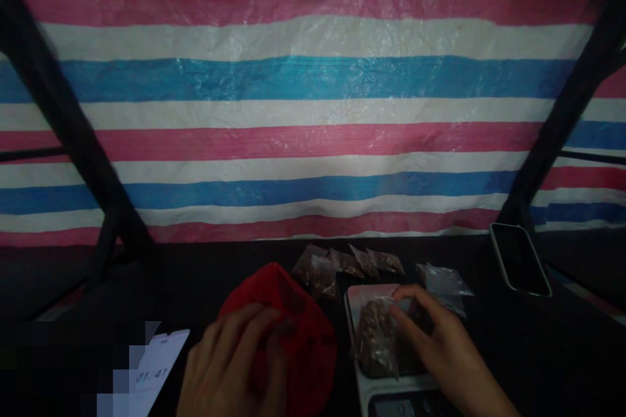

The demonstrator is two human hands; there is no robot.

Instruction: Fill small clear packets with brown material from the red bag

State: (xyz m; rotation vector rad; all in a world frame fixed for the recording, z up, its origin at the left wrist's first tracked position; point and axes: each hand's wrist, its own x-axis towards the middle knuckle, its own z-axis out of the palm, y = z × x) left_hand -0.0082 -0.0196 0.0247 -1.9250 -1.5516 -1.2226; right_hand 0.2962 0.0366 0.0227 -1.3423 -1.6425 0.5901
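My left hand (235,358) is curled over the near left side of a red bag (306,352), its fingers closed on the bag; shadow hides the fingertips and what is inside. On a small digital scale (362,386) lies a clear plastic bag (377,339) filled with brown, grainy bits. My right hand (440,332) reaches over the scale from the right. Its thumb and forefinger pinch the upper right edge of that clear bag. Part of the scale's display (391,408) shows at the bottom, too dim to read.
Several small filled plastic bags (347,264) lie behind the scale. Flat clear bags (446,281) rest to its right, and a dark-screened phone (521,259) lies farther right. At left is a lit screen (163,365). Black frame bars (73,117) slant up before a striped sheet (313,81).
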